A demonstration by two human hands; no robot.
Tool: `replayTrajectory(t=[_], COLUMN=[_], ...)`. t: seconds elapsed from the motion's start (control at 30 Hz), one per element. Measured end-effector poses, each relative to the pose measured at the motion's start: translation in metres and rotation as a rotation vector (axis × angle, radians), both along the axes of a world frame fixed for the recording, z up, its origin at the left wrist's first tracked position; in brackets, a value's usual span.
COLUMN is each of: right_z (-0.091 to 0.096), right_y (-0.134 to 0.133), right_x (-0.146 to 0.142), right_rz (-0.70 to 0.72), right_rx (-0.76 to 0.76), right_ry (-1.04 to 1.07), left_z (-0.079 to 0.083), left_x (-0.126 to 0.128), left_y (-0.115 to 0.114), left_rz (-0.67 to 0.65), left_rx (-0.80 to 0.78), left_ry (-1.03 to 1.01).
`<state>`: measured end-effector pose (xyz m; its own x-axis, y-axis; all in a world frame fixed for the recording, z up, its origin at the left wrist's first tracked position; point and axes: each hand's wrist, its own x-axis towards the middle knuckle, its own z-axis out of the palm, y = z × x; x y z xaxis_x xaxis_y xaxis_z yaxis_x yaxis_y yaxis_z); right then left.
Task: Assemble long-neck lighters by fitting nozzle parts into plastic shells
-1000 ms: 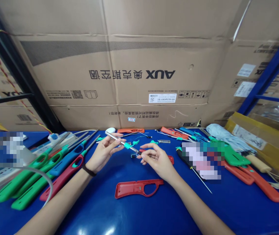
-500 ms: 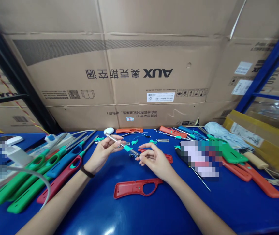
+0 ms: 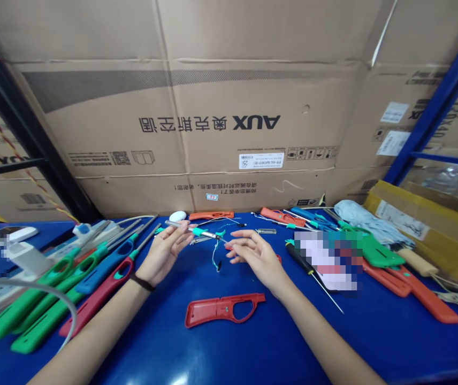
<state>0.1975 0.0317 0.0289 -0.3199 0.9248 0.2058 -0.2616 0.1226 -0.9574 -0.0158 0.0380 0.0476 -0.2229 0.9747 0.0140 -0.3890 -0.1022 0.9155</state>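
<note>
My left hand (image 3: 163, 252) pinches a thin metal tube with a teal collar (image 3: 194, 231), held nearly level above the blue table (image 3: 229, 342). A thin wire (image 3: 215, 255) with a small dark end hangs from the tube's right end. My right hand (image 3: 254, 255) pinches that right end of the tube, its other fingers spread. A red lighter shell half (image 3: 223, 308) lies on the table below both hands.
Assembled long lighters in green, blue and red (image 3: 72, 278) lie at the left. More red and green shells (image 3: 389, 264), a black-handled screwdriver (image 3: 313, 275) and small teal parts lie at the right. Cardboard boxes (image 3: 221, 117) wall the back.
The tube has levelled out and lifted a little. The wire that lay by the table now dangles free from its right end. My right hand rose to the tube's tip.
</note>
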Motion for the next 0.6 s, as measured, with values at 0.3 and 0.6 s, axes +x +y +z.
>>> replayTrajectory(t=[0.3,0.6], right_z=[0.002,-0.002], right_y=[0.0,-0.002], right_x=[0.002,-0.002], right_rz=[-0.044,0.039], right_rx=[0.059,0.06], right_ry=[-0.089,-0.133], left_z=[-0.001,-0.01], left_x=[0.001,0.007], left_y=[-0.001,0.0], left_rz=[-0.004,-0.061], left_rx=[-0.036,-0.047], left_ry=[-0.166,-0.138])
